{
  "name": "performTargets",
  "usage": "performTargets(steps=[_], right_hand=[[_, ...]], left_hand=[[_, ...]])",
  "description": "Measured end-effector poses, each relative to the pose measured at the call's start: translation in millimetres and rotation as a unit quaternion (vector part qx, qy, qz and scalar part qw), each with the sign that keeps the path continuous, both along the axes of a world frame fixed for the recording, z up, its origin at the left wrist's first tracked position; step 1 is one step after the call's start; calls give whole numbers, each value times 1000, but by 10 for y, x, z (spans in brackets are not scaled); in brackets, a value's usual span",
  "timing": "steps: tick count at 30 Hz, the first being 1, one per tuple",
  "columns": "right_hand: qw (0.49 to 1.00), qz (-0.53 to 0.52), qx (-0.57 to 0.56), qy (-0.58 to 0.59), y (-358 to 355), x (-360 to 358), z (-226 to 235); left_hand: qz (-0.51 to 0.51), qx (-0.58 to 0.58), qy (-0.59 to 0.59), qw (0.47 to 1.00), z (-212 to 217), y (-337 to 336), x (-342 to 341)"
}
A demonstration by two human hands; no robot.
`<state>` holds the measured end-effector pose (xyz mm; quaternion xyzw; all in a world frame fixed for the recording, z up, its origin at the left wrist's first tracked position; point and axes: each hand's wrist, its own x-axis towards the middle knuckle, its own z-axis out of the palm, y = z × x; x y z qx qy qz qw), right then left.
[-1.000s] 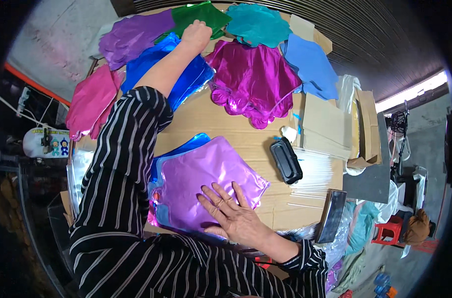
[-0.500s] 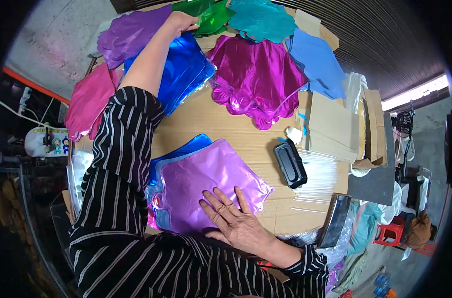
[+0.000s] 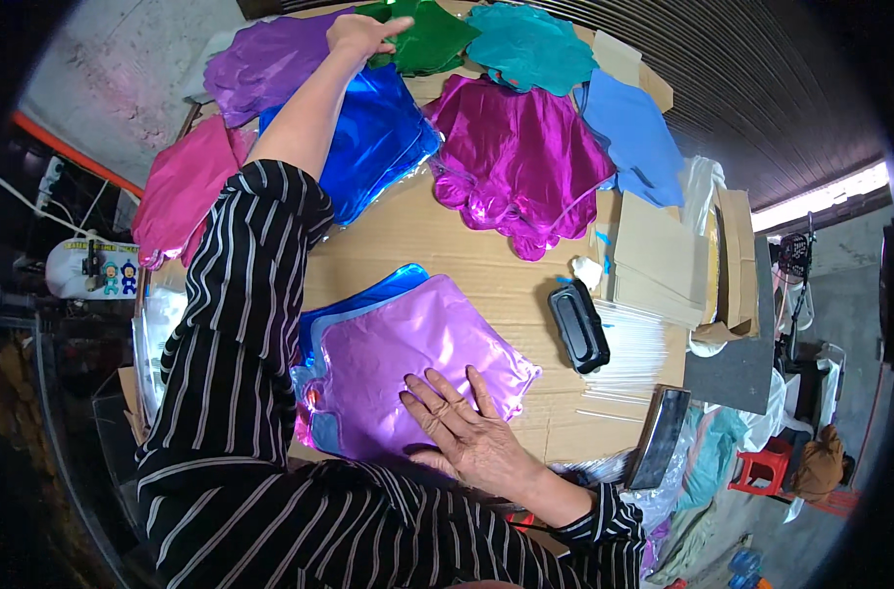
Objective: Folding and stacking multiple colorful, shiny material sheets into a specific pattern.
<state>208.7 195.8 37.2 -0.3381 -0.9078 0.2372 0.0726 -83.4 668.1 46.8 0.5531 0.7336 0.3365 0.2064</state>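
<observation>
Remotely, I find the left hand [image 3: 360, 37] loosely open, seemingly empty, at far glossy green foil sheets [image 3: 434, 41], the right hand [image 3: 478, 450] splayed, gripping nothing, on a near lilac foil sheet [image 3: 407, 339], likely light, slippery, best edge-pinched.

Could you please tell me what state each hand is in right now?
Left hand: at the green foil sheets; whether it grips one cannot be told.
Right hand: open, palm down on the lilac foil sheet.
</observation>
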Motion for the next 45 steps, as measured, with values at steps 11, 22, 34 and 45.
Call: performTargets(steps=[11,22,34,45], right_hand=[[1000,5,18,10,3,-48,-50],[995,15,84,44,-118,-41,-63],[521,-197,-583,592,-12,697,245],[794,-458,-303,260,-36,748,24]], left_hand=[[163,353,-272,880,680,309,-426],[109,446,-325,827,1626,-801,-991],[-507,343,227,758,31,-4633,468],[-491,279,184,804,-526,-5358,434]])
